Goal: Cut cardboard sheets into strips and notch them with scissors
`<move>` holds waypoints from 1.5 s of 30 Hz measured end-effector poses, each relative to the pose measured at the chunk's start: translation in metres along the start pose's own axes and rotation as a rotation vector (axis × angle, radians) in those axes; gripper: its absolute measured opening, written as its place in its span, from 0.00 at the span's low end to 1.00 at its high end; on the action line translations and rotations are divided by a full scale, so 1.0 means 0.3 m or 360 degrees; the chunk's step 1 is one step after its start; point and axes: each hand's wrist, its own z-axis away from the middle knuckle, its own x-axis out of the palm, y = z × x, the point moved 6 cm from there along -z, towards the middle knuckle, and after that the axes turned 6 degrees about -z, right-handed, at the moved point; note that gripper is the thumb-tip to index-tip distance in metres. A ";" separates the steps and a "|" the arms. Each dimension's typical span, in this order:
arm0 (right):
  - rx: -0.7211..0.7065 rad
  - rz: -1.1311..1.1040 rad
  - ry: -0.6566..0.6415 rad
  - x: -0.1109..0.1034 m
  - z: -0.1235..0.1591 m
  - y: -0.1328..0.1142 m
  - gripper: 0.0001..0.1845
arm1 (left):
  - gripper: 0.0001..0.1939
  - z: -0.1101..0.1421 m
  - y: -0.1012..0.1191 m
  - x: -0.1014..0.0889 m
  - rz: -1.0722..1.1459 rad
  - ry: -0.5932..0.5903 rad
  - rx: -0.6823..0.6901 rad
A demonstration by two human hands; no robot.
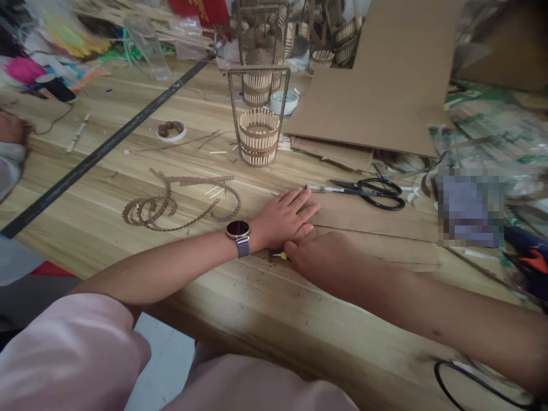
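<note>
My left hand (285,220), wearing a watch on its wrist, lies flat with fingers spread on the left end of a cardboard strip (377,220). Just below it, my right hand (323,254) is closed around a small yellow utility knife (283,256). A short stretch of its pale blade points left out of the fist, and the rest is hidden in my fingers. Along the near side of the strip runs a second cardboard piece (411,254), partly covered by my right forearm. Black-handled scissors (377,191) and a pen (327,189) lie at the strip's far edge.
Curled cardboard strips (148,214) lie to the left. Beyond stand a small stick basket (259,140) with a tall handle and a white dish (171,131) of brown lumps. Large cardboard sheets (385,85) fill the back right. Another person's hand (11,127) rests at the left edge.
</note>
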 end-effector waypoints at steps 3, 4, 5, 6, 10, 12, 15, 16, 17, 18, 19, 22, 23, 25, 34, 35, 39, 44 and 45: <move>-0.0011 -0.0013 -0.0009 0.008 -0.007 0.001 0.12 | 0.26 0.000 0.000 -0.001 0.0002 0.0016 0.0002; -0.0019 -0.0014 -0.0005 0.010 -0.008 0.001 0.12 | 0.25 0.000 0.000 -0.002 0.0002 0.0016 0.0004; -0.0027 -0.0015 0.0001 0.012 -0.008 0.001 0.12 | 0.25 0.000 0.000 -0.003 0.0002 0.0015 0.0005; -0.0034 -0.0015 0.0009 0.013 -0.008 0.001 0.11 | 0.25 0.000 0.001 -0.005 0.0001 0.0010 0.0005; -0.0040 -0.0016 0.0023 0.021 -0.007 0.005 0.12 | 0.26 0.000 0.000 -0.005 0.0002 -0.0027 0.0002; -0.0044 -0.0024 0.0014 0.025 -0.008 0.006 0.12 | 0.26 0.000 0.000 -0.003 -0.0001 -0.0029 0.0002; -0.0032 -0.0029 0.0005 0.027 -0.006 0.007 0.12 | 0.26 -0.001 0.000 0.000 0.0001 -0.0013 0.0009; -0.0021 -0.0029 0.0004 0.027 -0.005 0.007 0.12 | 0.27 -0.001 0.000 0.001 0.0005 -0.0009 0.0012; -0.0012 -0.0029 0.0004 0.025 -0.003 0.005 0.12 | 0.27 -0.001 0.000 0.003 0.0009 -0.0005 0.0014; -0.0004 -0.0031 0.0002 0.023 -0.002 0.003 0.12 | 0.27 0.000 0.001 0.004 0.0014 0.0003 0.0016; 0.0006 -0.0035 -0.0001 0.019 -0.002 -0.001 0.12 | 0.27 0.000 0.001 0.005 0.0017 0.0014 0.0016; 0.0046 -0.0046 -0.0012 0.003 -0.007 -0.013 0.13 | 0.27 0.001 0.000 0.007 0.0017 0.0053 0.0009; 0.0064 -0.0050 -0.0019 -0.003 -0.011 -0.015 0.13 | 0.27 0.001 -0.001 0.008 0.0013 0.0059 0.0010; 0.0077 -0.0063 -0.0031 -0.013 -0.018 -0.021 0.14 | 0.27 0.001 -0.002 0.011 0.0001 0.0051 0.0016; 0.0067 -0.0044 0.0021 -0.025 0.001 -0.008 0.15 | 0.27 0.003 0.002 0.004 0.0030 0.0009 0.0029; 0.0060 -0.0047 0.0005 -0.024 0.000 -0.006 0.15 | 0.27 0.003 0.002 0.002 0.0036 0.0001 0.0027; 0.0068 -0.0109 -0.0169 -0.003 -0.001 0.008 0.14 | 0.27 0.003 0.004 -0.008 0.0046 -0.0039 0.0025; 0.0127 -0.0100 -0.0234 0.042 0.073 0.075 0.18 | 0.28 0.003 0.006 -0.021 0.0060 -0.0135 0.0005; 0.0129 -0.0102 -0.0242 0.054 0.092 0.091 0.17 | 0.28 0.002 0.006 -0.021 0.0060 -0.0156 -0.0004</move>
